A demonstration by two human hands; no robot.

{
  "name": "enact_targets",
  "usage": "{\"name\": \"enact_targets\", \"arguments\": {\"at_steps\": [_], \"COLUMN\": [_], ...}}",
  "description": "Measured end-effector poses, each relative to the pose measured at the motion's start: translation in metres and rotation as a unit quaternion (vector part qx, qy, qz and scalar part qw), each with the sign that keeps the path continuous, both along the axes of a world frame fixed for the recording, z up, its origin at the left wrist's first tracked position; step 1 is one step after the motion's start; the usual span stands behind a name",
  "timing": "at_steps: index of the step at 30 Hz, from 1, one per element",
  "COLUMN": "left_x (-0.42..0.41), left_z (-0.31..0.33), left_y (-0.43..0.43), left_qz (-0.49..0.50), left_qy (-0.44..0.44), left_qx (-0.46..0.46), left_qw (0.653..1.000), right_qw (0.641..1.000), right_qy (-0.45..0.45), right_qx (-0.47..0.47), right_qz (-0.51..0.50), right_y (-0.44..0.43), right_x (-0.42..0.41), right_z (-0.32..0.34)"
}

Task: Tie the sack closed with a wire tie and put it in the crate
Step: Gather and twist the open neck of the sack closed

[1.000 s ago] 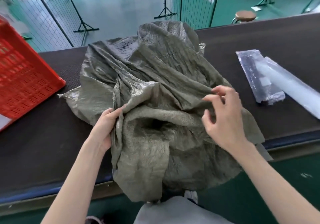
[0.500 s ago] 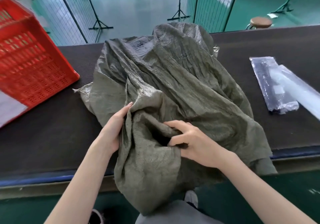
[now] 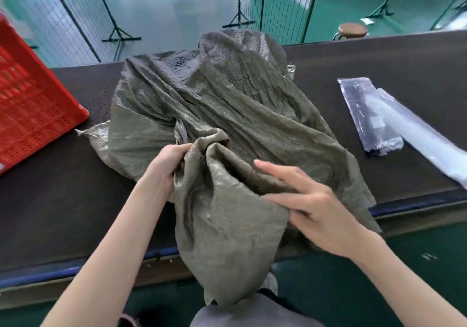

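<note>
A crumpled olive-green woven sack (image 3: 227, 104) lies on the dark table (image 3: 50, 195), its mouth end hanging over the near edge. My left hand (image 3: 169, 165) is closed on a bunched fold of the sack near its middle. My right hand (image 3: 310, 205) rests on the cloth just to the right, thumb pinching a fold and fingers stretched out. A red slatted plastic crate (image 3: 32, 104) stands at the table's left. A clear plastic packet of dark wire ties (image 3: 371, 117) lies at the right.
A long white plastic-wrapped roll (image 3: 427, 142) lies beside the packet of ties. Wire-mesh screens on stands (image 3: 75, 23) and a round stool (image 3: 352, 29) stand on the green floor beyond the table.
My left hand closed on a fold and gathered the cloth inward. My right hand went from the sack's right side to its middle, then slid right with fingers extended. The mouth is more bunched.
</note>
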State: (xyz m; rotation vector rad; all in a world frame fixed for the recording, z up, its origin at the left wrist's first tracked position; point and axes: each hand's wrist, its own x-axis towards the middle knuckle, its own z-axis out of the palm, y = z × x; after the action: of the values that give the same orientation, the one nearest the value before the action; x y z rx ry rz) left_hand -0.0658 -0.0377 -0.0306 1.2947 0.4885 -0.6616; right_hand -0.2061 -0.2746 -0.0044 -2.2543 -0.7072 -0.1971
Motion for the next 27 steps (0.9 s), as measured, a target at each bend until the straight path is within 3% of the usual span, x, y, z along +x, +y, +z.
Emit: {"name": "enact_targets", "arguments": {"at_steps": [2, 5, 10, 12, 14, 17, 20, 24, 27], "left_x": [0.001, -0.001, 0.000, 0.006, 0.007, 0.004, 0.000, -0.011, -0.014], "left_z": [-0.007, -0.016, -0.019, -0.019, -0.018, -0.014, -0.015, -0.017, -0.019], "left_y": [0.003, 0.003, 0.002, -0.005, -0.009, -0.013, -0.012, -0.019, -0.023], "left_qz": [-0.003, 0.000, 0.001, 0.027, 0.044, 0.065, 0.091, 0.126, 0.158], "left_qy": [-0.001, -0.011, 0.022, 0.028, 0.010, 0.006, 0.003, -0.008, -0.021], "left_qx": [0.016, 0.044, 0.085, 0.062, 0.013, 0.017, 0.020, 0.029, 0.053], "left_qw": [1.000, 0.999, 0.996, 0.997, 0.999, 0.998, 0.996, 0.992, 0.986], "right_qw": [0.994, 0.961, 0.942, 0.944, 0.948, 0.917, 0.894, 0.879, 0.908], "right_qy": [-0.001, 0.081, 0.157, 0.227, 0.301, 0.390, 0.425, 0.452, 0.406], "right_qx": [0.092, 0.243, 0.280, 0.235, 0.099, -0.079, -0.132, -0.150, -0.104], "right_qz": [-0.052, -0.104, -0.094, -0.055, -0.024, -0.023, -0.054, -0.015, -0.016], "right_y": [-0.003, -0.008, -0.003, 0.001, 0.004, 0.013, 0.026, 0.037, 0.040], "right_x": [-0.002, -0.003, -0.007, -0.007, -0.006, -0.008, -0.008, -0.006, -0.004], "right_z": [0.006, 0.020, 0.028, 0.020, 0.002, -0.033, -0.053, -0.046, -0.025]}}
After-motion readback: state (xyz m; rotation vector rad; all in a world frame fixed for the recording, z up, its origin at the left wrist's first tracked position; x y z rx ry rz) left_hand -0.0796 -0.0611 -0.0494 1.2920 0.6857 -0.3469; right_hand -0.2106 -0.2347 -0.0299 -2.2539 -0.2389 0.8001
